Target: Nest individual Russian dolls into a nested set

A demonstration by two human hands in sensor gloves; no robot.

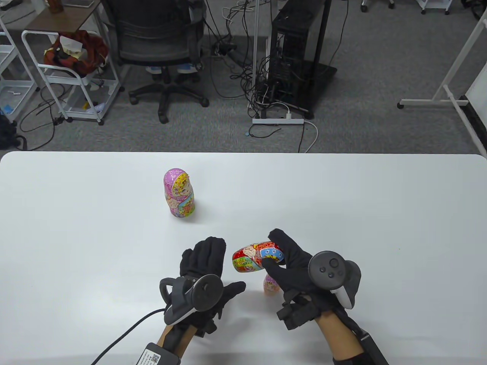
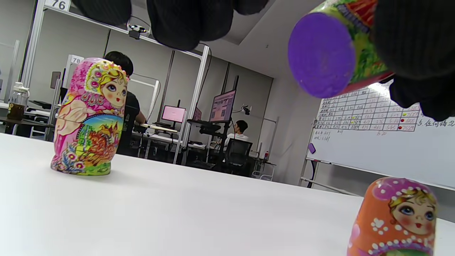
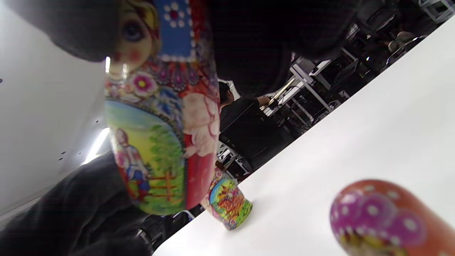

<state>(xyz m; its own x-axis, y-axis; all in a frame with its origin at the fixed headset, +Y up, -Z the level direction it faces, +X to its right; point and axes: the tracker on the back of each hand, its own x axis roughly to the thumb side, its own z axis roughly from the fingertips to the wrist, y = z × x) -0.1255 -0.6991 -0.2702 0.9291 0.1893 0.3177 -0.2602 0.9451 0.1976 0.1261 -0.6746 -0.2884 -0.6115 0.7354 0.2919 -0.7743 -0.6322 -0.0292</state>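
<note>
My right hand (image 1: 279, 253) grips a red doll (image 1: 253, 257) by its head end and holds it on its side above the table; its purple base (image 2: 321, 55) faces left. The red doll also shows close up in the right wrist view (image 3: 167, 117). A small orange doll (image 1: 270, 285) stands on the table under my right hand, partly hidden; it shows in the left wrist view (image 2: 394, 220) and the right wrist view (image 3: 376, 220). A pink doll (image 1: 179, 192) stands upright farther back, apart from both hands. My left hand (image 1: 207, 262) is open, just left of the red doll, holding nothing.
The white table (image 1: 76, 235) runs the full width of the view. Behind its far edge are an office chair (image 1: 159, 42), a computer tower (image 1: 293, 57) and floor cables. A cable (image 1: 125, 334) trails from my left wrist over the table's front.
</note>
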